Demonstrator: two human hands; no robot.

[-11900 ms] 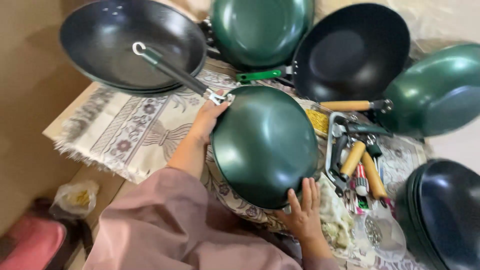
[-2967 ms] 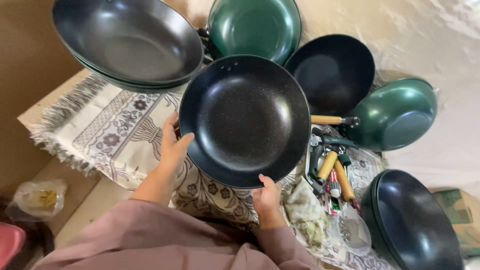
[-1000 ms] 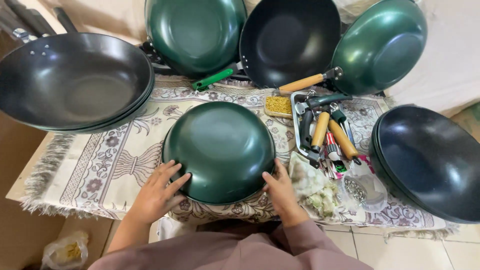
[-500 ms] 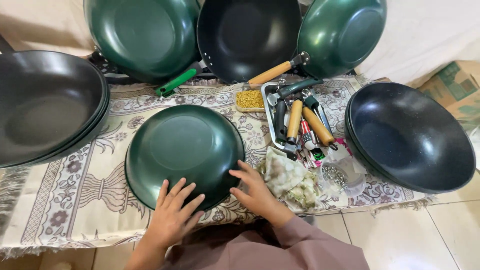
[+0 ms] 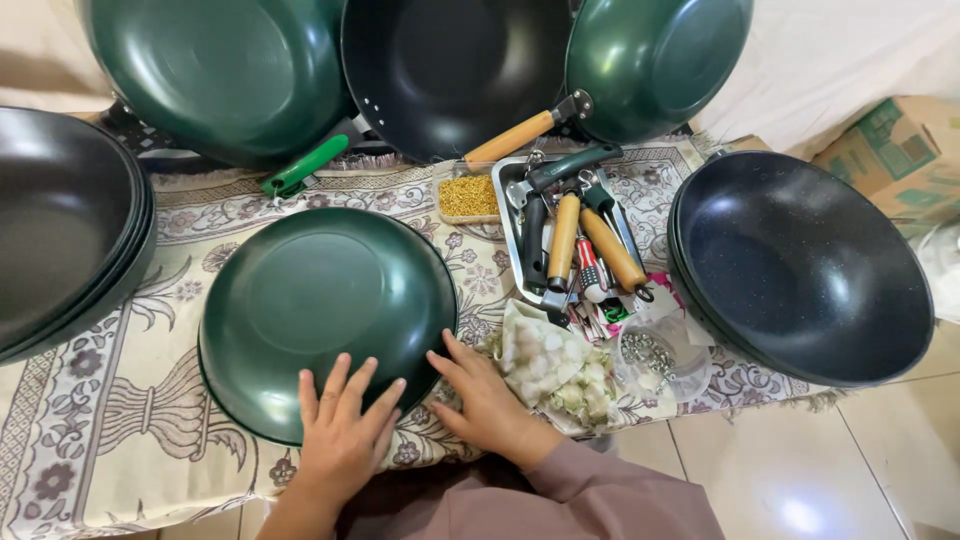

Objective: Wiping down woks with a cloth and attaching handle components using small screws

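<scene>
While earlier gripping it, both hands (image 5: 345,440) now rest atop the pan (image 5: 325,315).

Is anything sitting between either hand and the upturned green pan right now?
Nothing visible. The left hand lies flat on the near rim of the green pan, which sits bottom-up on the patterned cloth. The right hand touches its right edge. The crumpled rag lies just right of that hand, off the pan.

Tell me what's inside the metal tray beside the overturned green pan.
The metal tray holds loose pan handles: wooden ones and a dark green one. Whatever lies beneath them is covered.
</scene>
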